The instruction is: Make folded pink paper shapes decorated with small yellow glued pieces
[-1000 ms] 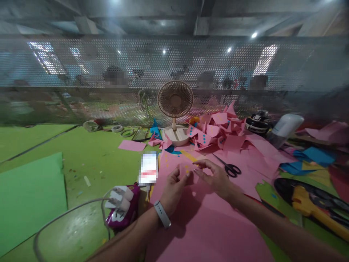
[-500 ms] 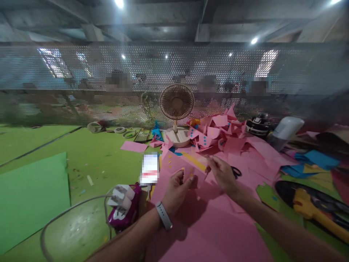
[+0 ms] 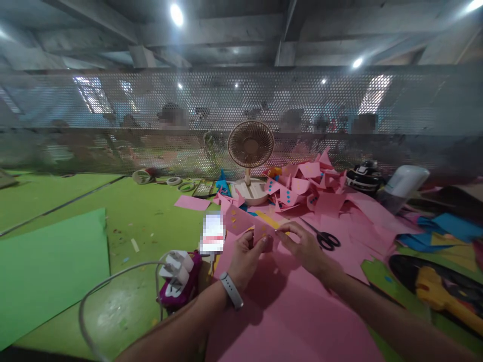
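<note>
My left hand (image 3: 244, 259), with a grey band at the wrist, pinches a small pink paper piece (image 3: 260, 231) marked with yellow spots. The thumb lies over the front of the paper. At the paper's right edge, my right hand (image 3: 305, 250) has its thumb and forefinger drawn together; anything between those fingertips is too small to make out. Behind them lie a yellow strip (image 3: 268, 219) and another pink piece (image 3: 237, 221) with yellow spots. A large pink sheet (image 3: 290, 322) spreads under both hands. Black-handled scissors (image 3: 327, 240) rest right of my right hand.
A fan (image 3: 251, 146) stands behind, beside a heap of folded pink papers (image 3: 305, 181). Left are a phone (image 3: 213, 234), a purple power strip with plugs (image 3: 177, 281) and green card (image 3: 56, 271). A yellow-handled tool (image 3: 433, 286) lies right. Perforated screen (image 3: 204, 95) behind.
My right hand went out to the right of the pink paper, its fingers pinched, then came back to the paper's right edge. My left hand keeps its hold. The view has shifted slightly.
</note>
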A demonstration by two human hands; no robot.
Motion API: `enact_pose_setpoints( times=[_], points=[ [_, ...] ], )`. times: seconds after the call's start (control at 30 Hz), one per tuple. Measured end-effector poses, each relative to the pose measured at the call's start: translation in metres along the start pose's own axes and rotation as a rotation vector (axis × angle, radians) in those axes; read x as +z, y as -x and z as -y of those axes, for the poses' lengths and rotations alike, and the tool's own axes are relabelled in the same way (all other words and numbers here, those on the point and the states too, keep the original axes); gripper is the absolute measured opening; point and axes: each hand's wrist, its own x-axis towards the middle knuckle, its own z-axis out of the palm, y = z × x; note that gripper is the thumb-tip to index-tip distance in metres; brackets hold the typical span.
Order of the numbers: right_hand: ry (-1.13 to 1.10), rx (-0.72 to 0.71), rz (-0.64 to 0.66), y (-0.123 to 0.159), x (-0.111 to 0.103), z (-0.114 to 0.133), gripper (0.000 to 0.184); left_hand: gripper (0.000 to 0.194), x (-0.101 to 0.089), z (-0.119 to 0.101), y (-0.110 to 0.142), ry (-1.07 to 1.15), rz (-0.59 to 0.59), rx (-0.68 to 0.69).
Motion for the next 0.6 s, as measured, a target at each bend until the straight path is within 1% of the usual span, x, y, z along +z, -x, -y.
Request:
enact_pose_setpoints(
  times=[0.07, 0.13, 0.2, 0.23, 0.3, 0.43, 0.5, 0.6],
  points=[
    [0.027, -0.045, -0.028, -0.001, -0.001, -0.002, 0.019, 0.027, 0.000, 0.001, 0.000, 0.025, -0.010, -0.025],
    [0.055, -0.089, -0.069, -0.005, -0.004, -0.007, 0.018, 0.039, 0.000, 0.003, 0.000, 0.051, -0.020, -0.074],
    [0.089, -0.117, -0.113, -0.013, -0.010, -0.013, 0.018, 0.048, 0.000, 0.005, 0.000, 0.042, -0.013, -0.123],
    [0.105, -0.119, -0.123, -0.018, -0.014, -0.018, 0.017, 0.049, -0.001, 0.006, 0.001, 0.023, -0.005, -0.138],
    [0.123, -0.117, -0.114, -0.030, -0.022, -0.026, 0.017, 0.045, -0.003, 0.009, 0.001, -0.030, 0.028, -0.150],
    [0.155, -0.106, -0.103, -0.049, -0.033, -0.037, 0.016, 0.028, -0.007, 0.010, 0.000, -0.125, 0.096, -0.139],
    [0.166, -0.096, -0.109, -0.055, -0.036, -0.040, 0.016, 0.023, -0.008, 0.010, -0.001, -0.145, 0.107, -0.129],
    [0.174, -0.079, -0.127, -0.062, -0.043, -0.042, 0.019, 0.021, -0.008, 0.009, -0.001, -0.165, 0.107, -0.114]
  ],
)
